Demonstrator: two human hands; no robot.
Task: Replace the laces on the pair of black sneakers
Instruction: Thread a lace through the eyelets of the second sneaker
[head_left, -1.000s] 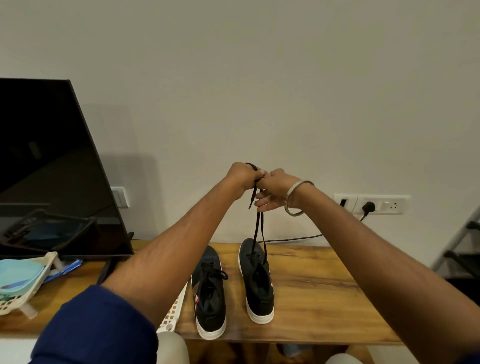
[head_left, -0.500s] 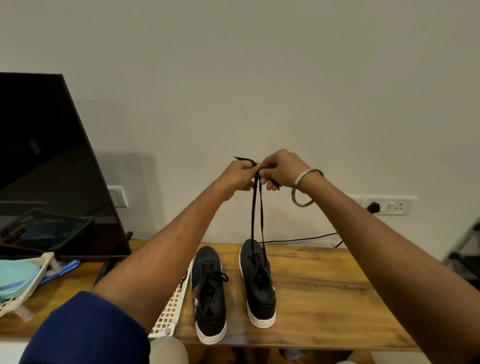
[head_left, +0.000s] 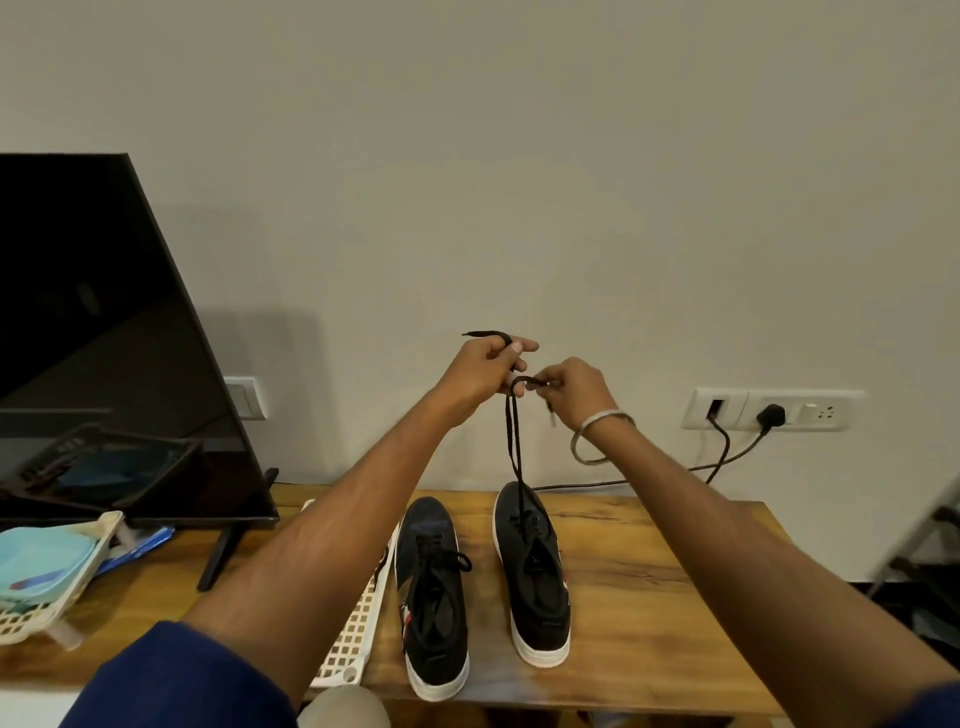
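Two black sneakers with white soles stand side by side near the front edge of the wooden surface (head_left: 649, 587), toes pointing toward the wall. The left sneaker (head_left: 434, 597) has its lace tied in a loose bow over the tongue. From the right sneaker (head_left: 535, 571), both strands of a black lace (head_left: 511, 441) rise straight up to the hands held above the surface's back edge. The left hand (head_left: 485, 371) grips one strand, which loops over a curled finger so that its tip sticks out to the left. The right hand (head_left: 571, 389), with a metal bangle (head_left: 597, 434) on its wrist, pinches the other strand just beside the left hand, and that strand's tip hangs below the fingers. A white lattice tray (head_left: 353, 639) lies at the front edge beside the left sneaker, partly hidden by the left forearm. A dark screen (head_left: 104, 338) stands at the left end, and a basket (head_left: 57, 592) sits at the front left corner.
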